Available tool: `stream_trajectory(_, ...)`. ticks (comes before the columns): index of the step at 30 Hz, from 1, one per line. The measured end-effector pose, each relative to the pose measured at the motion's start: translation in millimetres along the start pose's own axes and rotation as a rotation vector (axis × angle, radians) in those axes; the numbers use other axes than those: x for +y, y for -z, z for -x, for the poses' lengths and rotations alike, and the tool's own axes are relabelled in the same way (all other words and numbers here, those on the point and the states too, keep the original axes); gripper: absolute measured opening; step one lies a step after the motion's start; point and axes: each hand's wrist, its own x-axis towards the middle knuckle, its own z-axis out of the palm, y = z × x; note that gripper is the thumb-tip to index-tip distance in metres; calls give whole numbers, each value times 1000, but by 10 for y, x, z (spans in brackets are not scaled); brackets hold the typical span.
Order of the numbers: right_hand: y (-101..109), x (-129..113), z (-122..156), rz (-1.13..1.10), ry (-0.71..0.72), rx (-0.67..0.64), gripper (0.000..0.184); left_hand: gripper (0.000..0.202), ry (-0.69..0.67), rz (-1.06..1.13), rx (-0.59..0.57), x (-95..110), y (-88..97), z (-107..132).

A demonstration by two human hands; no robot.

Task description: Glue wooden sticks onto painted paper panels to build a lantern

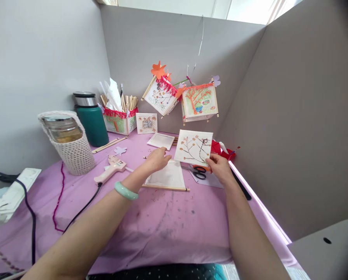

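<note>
In the head view my right hand [220, 168] pinches the lower right corner of a white square panel [193, 147] drawn with branches and orange blossoms. The panel is tilted up toward me. My left hand [157, 159] has its fingers apart and holds nothing I can see. It hovers over a white panel [166, 175] edged with a wooden stick [165, 188]. Behind that hand lies a smaller blank white panel [161, 140]. Black-handled scissors [199, 172] rest beneath the held panel, partly hidden.
A pink hot glue gun [111, 169], a jar in a knitted sleeve [76, 151] and a green bottle [92, 124] stand or lie left. A box of sticks [120, 122] and a butterfly panel [146, 123] are behind. Two decorated lanterns [199, 101] hang above. Grey walls [174, 42] surround the table.
</note>
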Motion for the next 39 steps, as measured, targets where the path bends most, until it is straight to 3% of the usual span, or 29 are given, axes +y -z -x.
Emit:
stream_trajectory(4,-178,-286,136,-222,92,-194,21,41,-19,75,70,-146,107,120)
stream_trajectory(6,-278,-386,215,-251,92,-277,22,31,-50,109,35,-253,190,244)
stream_trajectory(10,-395,-473,392,-175,122,-354,23,35,-83,269,-43,-486,310,534)
stream_trajectory(14,-413,-476,557,90,286,-285,31,33,-127,382,-42,-654,317,724)
stream_trajectory(20,-409,-456,648,289,455,-196,32,35,-163,394,-69,-732,249,769)
stream_trajectory(29,-371,-460,656,365,483,-185,33,33,-159,412,-132,-728,215,773)
stream_trajectory(39,-367,-478,658,344,465,-204,31,33,-169,371,-121,-744,198,764)
